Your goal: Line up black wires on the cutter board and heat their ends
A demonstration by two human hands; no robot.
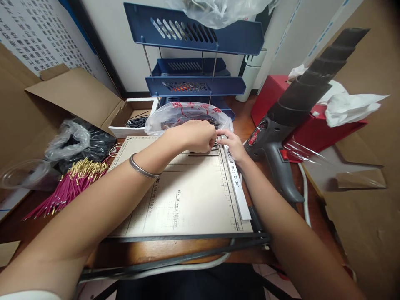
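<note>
Magenta wires (73,181) with gold-coloured ends lie in a loose bundle toward the left edge of the table (104,254), beside a black bag (101,143) and a clear plastic cup (25,175) on its side. Behind them stands an open cardboard box (78,93), and next to it a white box (125,131) with dark thin rods (137,121) inside. The cream paper cutter (200,196) lies flat along the table's near edge. A clear bag (156,121) with red print sits open at the cutter's far edge, below blue shelves (193,86). The left hand (200,135), a metal bangle (144,167) on its forearm, is over the cutter's far edge toward the far right corner, its fingers curled in and pressed together; what they pinch is hidden. Thin dark pieces (203,155) lie on the cutter just below that hand. The right hand (231,143) is at the cutter's far right corner, index finger stretched toward the left hand and thumb just beneath it; whether they grip anything I cannot tell. Farther right, a dark grey heat gun (281,141) stands nozzle up, tilted, before a red box (331,131) with white tissue (353,108).
</note>
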